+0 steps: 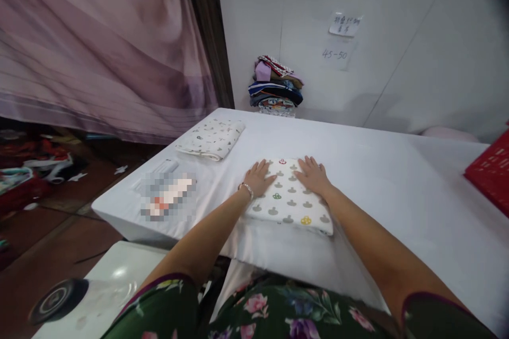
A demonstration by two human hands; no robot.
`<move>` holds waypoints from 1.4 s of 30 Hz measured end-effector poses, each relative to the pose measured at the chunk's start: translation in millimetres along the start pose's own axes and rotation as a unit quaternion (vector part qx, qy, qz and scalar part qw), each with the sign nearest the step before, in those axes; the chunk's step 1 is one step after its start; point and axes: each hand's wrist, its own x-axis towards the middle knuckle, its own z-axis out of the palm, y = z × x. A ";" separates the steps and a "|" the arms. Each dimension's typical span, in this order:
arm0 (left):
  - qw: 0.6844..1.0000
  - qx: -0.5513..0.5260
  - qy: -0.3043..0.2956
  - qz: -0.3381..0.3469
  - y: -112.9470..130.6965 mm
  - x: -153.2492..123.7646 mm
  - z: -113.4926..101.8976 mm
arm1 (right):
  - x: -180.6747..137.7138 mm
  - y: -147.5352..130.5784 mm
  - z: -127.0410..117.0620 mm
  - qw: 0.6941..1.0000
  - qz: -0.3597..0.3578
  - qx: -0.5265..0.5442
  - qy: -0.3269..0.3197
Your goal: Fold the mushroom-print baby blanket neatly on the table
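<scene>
A folded white cloth (292, 190) with grey, red, green and yellow mushroom-like prints lies flat on the white-covered table (377, 185), near its front edge. My left hand (258, 177) rests on the cloth's left side with its fingers stretched out. On the opposite side, my right hand (314, 175) lies flat with its fingers spread. Both palms press on top of the cloth, and neither hand grips it. Farther back on the left sits another folded white cloth (214, 137) with small dark prints, apart from my hands.
Left of my forearm is a blurred-out item (169, 196) beside a pale case (165, 166). A stack of folded clothes (275, 87) stands by the wall. A red box (491, 169) occupies the right edge. At lower left, a white surface (107, 286) holds a dark round object (59, 301).
</scene>
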 end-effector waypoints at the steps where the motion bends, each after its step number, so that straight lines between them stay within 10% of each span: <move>1: 1.000 -0.023 -0.006 0.002 -0.8 0.6 -2.6 | -2.7 3.8 -3.1 0.999 0.005 0.042 0.019; 7: 0.991 -0.075 0.070 0.083 -24.6 -32.4 -21.5 | -68.9 46.5 -13.6 0.976 -0.035 0.176 0.123; 15: 0.944 0.080 0.038 0.317 -47.8 -125.5 -36.9 | -168.4 66.8 -10.9 0.956 -0.290 0.028 0.033; 26: 0.931 0.159 0.031 0.326 -33.1 -139.8 -38.0 | -131.8 50.3 -11.7 0.923 -0.379 -0.020 0.068; 42: 0.964 0.116 0.136 0.196 -10.1 -134.6 -20.1 | -96.3 11.9 -74.3 0.943 -0.292 0.155 0.036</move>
